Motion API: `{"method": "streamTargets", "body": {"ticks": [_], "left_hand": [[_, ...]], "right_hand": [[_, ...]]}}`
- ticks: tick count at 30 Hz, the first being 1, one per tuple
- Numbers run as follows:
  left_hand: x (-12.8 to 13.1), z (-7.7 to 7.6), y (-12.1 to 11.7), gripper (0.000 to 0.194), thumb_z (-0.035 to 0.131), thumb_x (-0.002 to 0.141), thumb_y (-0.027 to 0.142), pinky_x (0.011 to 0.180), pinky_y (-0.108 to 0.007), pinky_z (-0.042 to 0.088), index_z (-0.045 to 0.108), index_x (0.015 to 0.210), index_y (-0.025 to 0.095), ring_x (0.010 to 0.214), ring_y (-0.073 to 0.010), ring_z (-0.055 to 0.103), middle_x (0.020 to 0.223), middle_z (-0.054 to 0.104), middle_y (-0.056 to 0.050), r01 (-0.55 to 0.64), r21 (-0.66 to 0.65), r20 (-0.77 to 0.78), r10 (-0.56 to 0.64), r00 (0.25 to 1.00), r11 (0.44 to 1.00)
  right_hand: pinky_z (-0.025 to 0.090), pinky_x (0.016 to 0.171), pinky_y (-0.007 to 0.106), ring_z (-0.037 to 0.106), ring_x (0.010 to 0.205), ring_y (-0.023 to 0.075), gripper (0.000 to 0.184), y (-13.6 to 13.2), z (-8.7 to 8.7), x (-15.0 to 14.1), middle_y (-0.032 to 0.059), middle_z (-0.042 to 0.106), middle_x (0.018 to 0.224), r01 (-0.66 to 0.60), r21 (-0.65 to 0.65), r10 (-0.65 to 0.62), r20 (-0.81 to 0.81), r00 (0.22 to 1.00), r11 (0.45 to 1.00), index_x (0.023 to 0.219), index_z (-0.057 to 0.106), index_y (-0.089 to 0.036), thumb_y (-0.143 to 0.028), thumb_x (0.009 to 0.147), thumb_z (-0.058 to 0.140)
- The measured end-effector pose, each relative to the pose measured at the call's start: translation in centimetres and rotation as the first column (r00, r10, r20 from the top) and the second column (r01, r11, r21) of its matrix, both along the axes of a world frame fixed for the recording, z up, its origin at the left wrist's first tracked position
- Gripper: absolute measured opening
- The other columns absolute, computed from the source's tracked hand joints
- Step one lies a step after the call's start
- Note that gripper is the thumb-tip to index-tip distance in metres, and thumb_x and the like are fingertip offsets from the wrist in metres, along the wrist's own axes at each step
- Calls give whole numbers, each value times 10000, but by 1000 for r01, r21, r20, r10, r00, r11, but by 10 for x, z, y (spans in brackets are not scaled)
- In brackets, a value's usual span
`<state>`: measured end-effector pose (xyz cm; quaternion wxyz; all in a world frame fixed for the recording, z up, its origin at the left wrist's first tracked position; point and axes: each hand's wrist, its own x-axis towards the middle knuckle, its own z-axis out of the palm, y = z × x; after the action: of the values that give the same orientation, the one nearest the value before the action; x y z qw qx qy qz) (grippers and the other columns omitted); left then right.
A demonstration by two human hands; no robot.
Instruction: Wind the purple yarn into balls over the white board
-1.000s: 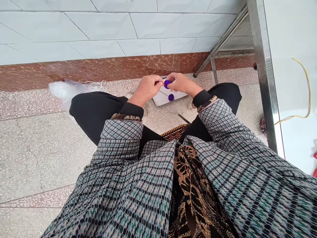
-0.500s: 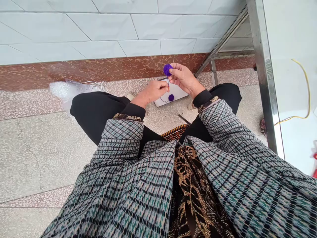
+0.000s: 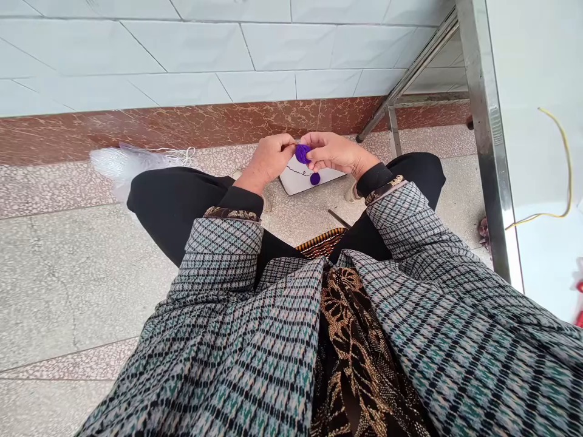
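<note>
Between the fingertips of my right hand [image 3: 330, 152] is a small ball of purple yarn [image 3: 302, 153]. My left hand [image 3: 272, 159] is closed in a pinch right beside the ball, on the yarn strand that runs to it. A second purple yarn ball [image 3: 314, 179] lies below on a white board [image 3: 296, 182] with a dark edge. From that lower ball a wavy strand crosses the board toward my left hand. Both hands are held above the board, between my knees.
A clear plastic bag [image 3: 130, 167] with white cords lies on the floor by my left knee. The metal leg of a white table [image 3: 487, 121] stands at my right, with a yellow cord [image 3: 567, 176] on top. Beneath me is a woven seat [image 3: 321, 241]. A tiled wall [image 3: 191, 48] rises ahead.
My right hand has lowered the yarn ball and tilted it leftward. My left hand has moved up and left, next to the ball. The lower ball has stayed in place.
</note>
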<state>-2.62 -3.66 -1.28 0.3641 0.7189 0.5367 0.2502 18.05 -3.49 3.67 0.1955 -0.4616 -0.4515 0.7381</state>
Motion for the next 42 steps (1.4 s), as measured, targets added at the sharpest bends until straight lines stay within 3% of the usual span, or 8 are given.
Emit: {"method": "streamTargets", "body": {"ticks": [5,9,12,17,25,32,38,42], "left_hand": [[8,-5,-5,142,626,939,257,788,-347,497,712,834,215,771,-210,618,737,669,-18,130,-74,19,-129,992,989],[11,0,-12,162,651,909,257,782,-353,501,700,761,213,709,-194,578,664,610,4,283,-114,12,-283,959,952],[8,6,-12,159,642,912,227,818,-360,524,683,759,220,754,-206,613,700,648,-8,213,-64,-3,-213,977,975],[2,7,-5,178,616,957,196,907,-364,541,621,782,230,881,-223,674,812,716,-35,14,9,-15,-14,1000,1000],[4,7,-6,213,603,973,197,833,-346,496,579,765,237,805,-200,633,717,654,-6,-8,-56,-36,6,999,998],[2,13,-5,219,601,959,163,864,-366,503,595,752,234,842,-219,644,808,719,-37,-27,-11,-53,27,998,1000],[3,-8,0,168,607,1001,204,823,-355,515,704,864,211,826,-223,657,788,707,-37,3,-34,22,-2,1000,999],[10,-12,-5,157,608,970,211,832,-355,529,745,897,193,794,-208,642,786,701,-27,130,-29,26,-129,991,991]], "right_hand": [[567,693,154,653,717,79,338,8,-13,0,-62,615,833,148,101,-142,-63,988,984,1033,548,-207,-138,1003,878],[520,615,144,594,668,76,248,12,-26,1,-40,617,827,175,185,-193,83,978,967,1024,542,-197,-54,1071,739],[467,511,146,561,611,89,326,11,-30,1,-46,610,783,120,187,-161,222,962,975,1009,540,-214,-12,1000,796],[484,511,136,600,610,83,292,7,-22,2,-34,647,808,7,109,-33,234,972,994,1045,594,-192,12,984,795],[564,593,151,656,655,90,186,7,-16,2,-7,705,824,-7,40,0,166,986,999,1056,697,-165,-14,995,788],[512,556,160,622,620,86,262,10,-27,5,-20,697,805,-91,60,83,131,988,994,1037,701,-153,27,921,851],[565,680,161,635,694,82,177,14,-26,5,-26,666,841,69,93,-59,-108,992,993,1079,658,-150,-47,1021,789],[583,718,180,648,741,102,136,16,-31,1,-25,624,824,199,121,-189,-88,978,973,1061,617,-174,-94,1091,722]]}}
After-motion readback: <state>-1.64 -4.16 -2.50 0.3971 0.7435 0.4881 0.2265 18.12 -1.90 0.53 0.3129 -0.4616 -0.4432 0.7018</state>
